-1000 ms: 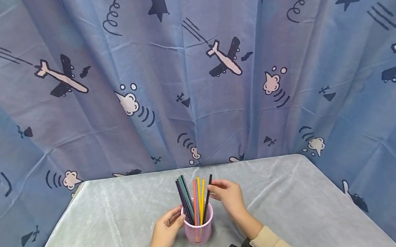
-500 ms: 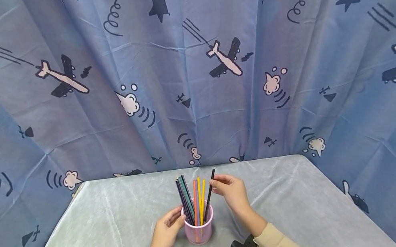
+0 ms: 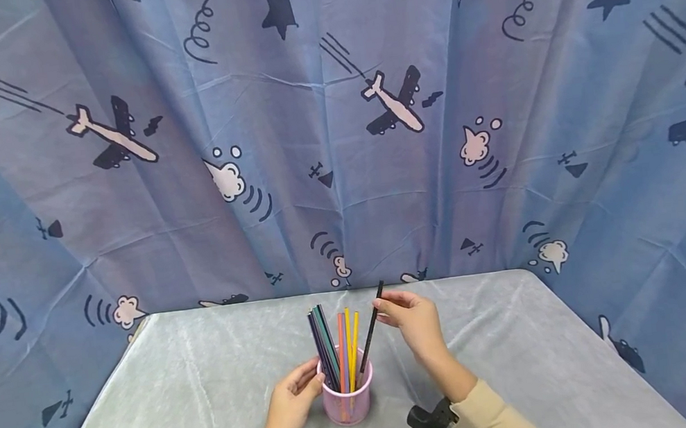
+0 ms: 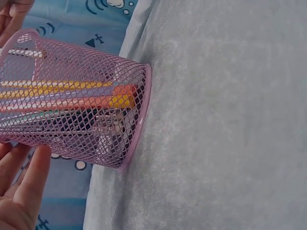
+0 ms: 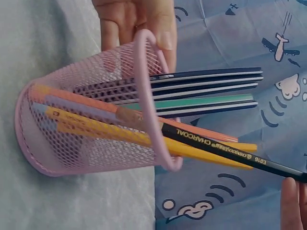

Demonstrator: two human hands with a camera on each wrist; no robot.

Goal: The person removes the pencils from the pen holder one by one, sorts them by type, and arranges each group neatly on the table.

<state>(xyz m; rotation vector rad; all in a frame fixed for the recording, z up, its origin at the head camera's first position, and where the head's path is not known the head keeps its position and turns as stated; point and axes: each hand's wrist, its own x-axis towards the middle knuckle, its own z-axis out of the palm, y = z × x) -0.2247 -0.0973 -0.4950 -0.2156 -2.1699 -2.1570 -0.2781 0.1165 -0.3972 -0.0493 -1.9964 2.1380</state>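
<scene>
A pink mesh pencil cup stands upright on the table, holding several pencils. My left hand holds its left side, thumb near the rim and fingers around the back. My right hand pinches a black charcoal pencil near its upper end. That pencil leans to the right, its bare-wood lower end inside the cup near the rim in the right wrist view. Yellow pencils, an orange pencil, a green pencil and dark striped pencils stay in the cup.
A grey plush cloth covers the table. Behind it hangs a blue curtain printed with airplanes. A black device is strapped at the right wrist, beside a beige sleeve.
My right hand has moved up and to the right, drawing the black charcoal pencil farther out of the cup. My left hand keeps its place on the cup.
</scene>
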